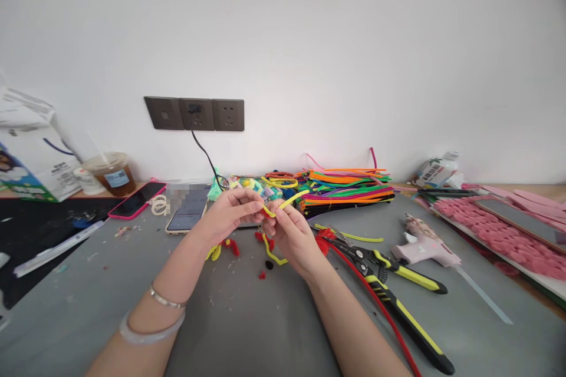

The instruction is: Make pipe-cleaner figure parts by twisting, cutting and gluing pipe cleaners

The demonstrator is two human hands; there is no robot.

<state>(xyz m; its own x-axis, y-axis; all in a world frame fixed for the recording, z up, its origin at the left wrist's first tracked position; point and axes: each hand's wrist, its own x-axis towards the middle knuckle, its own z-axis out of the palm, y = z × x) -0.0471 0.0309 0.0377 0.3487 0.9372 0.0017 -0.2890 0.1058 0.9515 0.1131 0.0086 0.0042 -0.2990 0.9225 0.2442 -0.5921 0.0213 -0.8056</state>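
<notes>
Both my hands meet above the middle of the grey mat, pinching a yellow pipe cleaner (293, 198). My left hand (233, 212) is closed on its left end, where a bit of red shows at the fingertips. My right hand (295, 238) pinches it farther along, and its free end sticks up to the right. Below the hands lie red and yellow pipe cleaner pieces (214, 252) and a bent yellow length (276, 257), partly hidden by my right hand. A small black oval (269, 265) rests beside them.
Yellow-black pliers (398, 300) and a pink glue gun (427, 247) lie to the right. Bundled colourful pipe cleaners (349, 188) are stacked against the wall. Phones (140, 200), a drink cup (112, 174) and a carton (38, 153) stand left. Pink knobbly material (499, 235) sits far right.
</notes>
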